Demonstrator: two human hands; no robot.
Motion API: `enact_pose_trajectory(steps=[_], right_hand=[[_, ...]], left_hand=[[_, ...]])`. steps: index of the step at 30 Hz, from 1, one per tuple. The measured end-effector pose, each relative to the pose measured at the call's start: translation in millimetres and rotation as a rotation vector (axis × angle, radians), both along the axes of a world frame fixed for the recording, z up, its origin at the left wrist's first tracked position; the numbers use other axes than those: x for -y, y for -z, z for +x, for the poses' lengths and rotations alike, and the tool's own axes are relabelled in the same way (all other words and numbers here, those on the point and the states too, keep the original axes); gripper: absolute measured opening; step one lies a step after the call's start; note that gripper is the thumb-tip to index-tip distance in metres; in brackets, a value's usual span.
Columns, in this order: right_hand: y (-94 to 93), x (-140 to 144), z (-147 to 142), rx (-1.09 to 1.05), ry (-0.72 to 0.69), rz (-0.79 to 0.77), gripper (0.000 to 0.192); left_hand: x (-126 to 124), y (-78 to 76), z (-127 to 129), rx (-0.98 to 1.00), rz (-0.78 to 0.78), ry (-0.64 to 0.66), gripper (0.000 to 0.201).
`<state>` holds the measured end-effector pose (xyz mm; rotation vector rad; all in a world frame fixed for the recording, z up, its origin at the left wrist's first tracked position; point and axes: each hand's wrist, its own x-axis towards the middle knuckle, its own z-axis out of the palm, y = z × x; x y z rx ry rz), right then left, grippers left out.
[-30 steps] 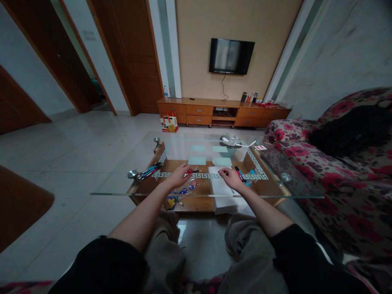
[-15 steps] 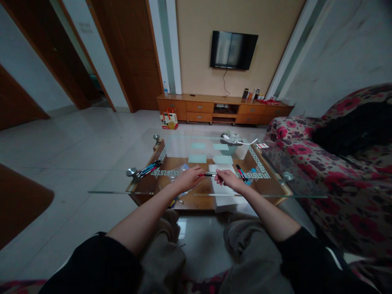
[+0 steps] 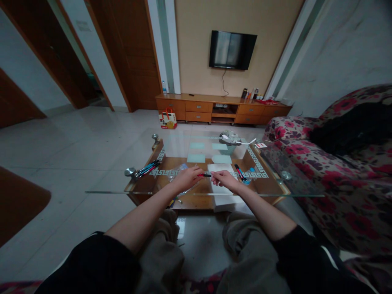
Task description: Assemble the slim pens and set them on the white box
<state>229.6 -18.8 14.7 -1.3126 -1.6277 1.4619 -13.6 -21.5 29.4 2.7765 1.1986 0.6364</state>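
Between my two hands, above the glass table (image 3: 180, 143), a red and black pen (image 3: 207, 175) lies level. My left hand (image 3: 191, 176) has its fingers closed on the red end. At the dark end, the fingertips of my right hand (image 3: 223, 180) pinch the pen's tip. Several blue, black and red pens (image 3: 147, 168) lie in a bunch on the glass to the left. To the right of my right hand lie a few more pens (image 3: 240, 173). Clear plastic packaging (image 3: 177, 173) shows beside my left hand, partly covered by it.
A white box (image 3: 225, 202) sits on the shelf under the glass. At the table's far side stands a lined waste basket (image 3: 227, 148). A flowered sofa (image 3: 343, 179) flanks the table on the right. A paper bag (image 3: 168, 119) stands before the TV cabinet (image 3: 196, 107).
My right hand has moved left, in to the pen's dark end, closing the small gap there. My left hand stays nearly in place with the pen.
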Motion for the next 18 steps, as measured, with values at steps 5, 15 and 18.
enact_pose_trajectory(steps=[5,15,18], right_hand=[[10.9,-4.3,0.6,0.004,0.031,-0.017,0.053],[14.5,-6.6,-3.2,0.036,0.057,-0.016,0.051],[11.3,-5.1,-4.4,0.048,0.073,-0.02,0.05]], left_hand=[[-5.1,2.4,1.0,0.003,0.008,0.015,0.02],[-7.6,2.4,-0.7,-0.026,0.032,0.037,0.025],[-7.0,1.0,-0.9,-0.044,0.038,0.042,0.026]])
